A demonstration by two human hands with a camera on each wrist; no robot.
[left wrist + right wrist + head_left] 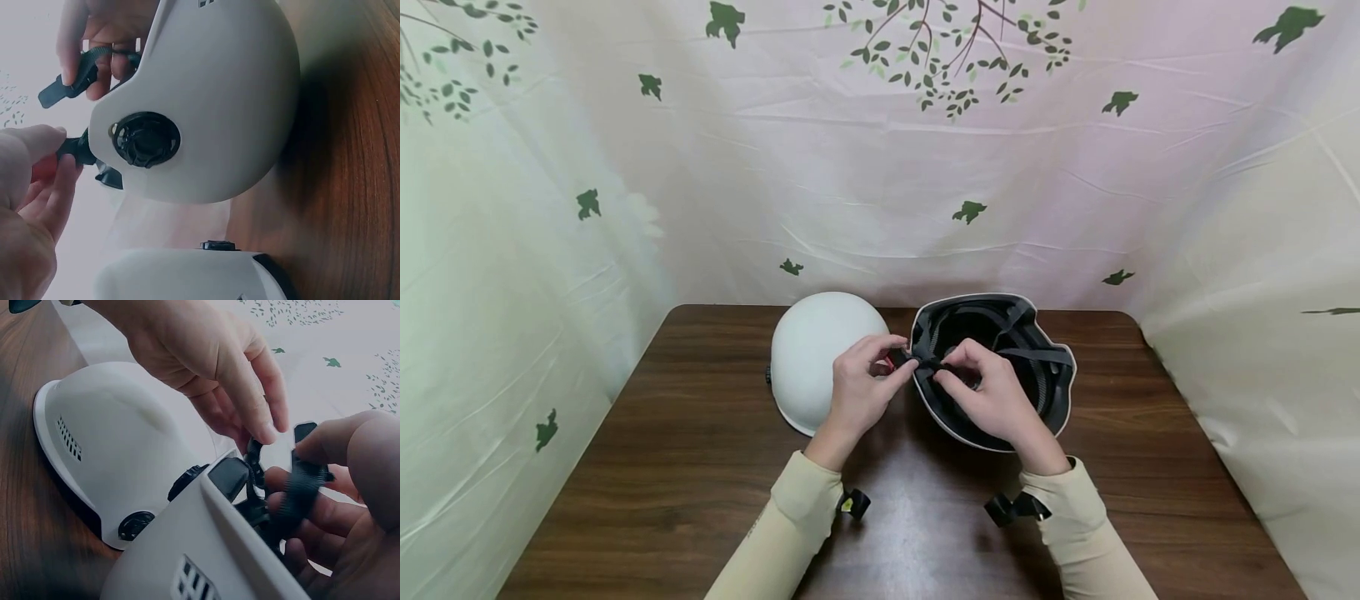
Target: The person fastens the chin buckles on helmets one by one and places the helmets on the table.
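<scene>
A white helmet [992, 446] lies upturned on the table, its black padded interior and straps [1037, 356] facing up. Over its left rim, my left hand [861, 379] pinches a small black buckle end [78, 149] with a bit of red beside it. My right hand [996, 396] reaches over the helmet's opening and holds a black strap with a buckle piece [303, 481] between thumb and fingers. The two buckle parts are close together but apart in the left wrist view. On the helmet's outside is a round black knob [147, 139].
A second white helmet [820, 358] rests dome up just left of the upturned one, partly behind my left hand. Both stand toward the back of the dark wooden table [685, 467]. A pale curtain [880, 183] with leaf prints hangs behind the table.
</scene>
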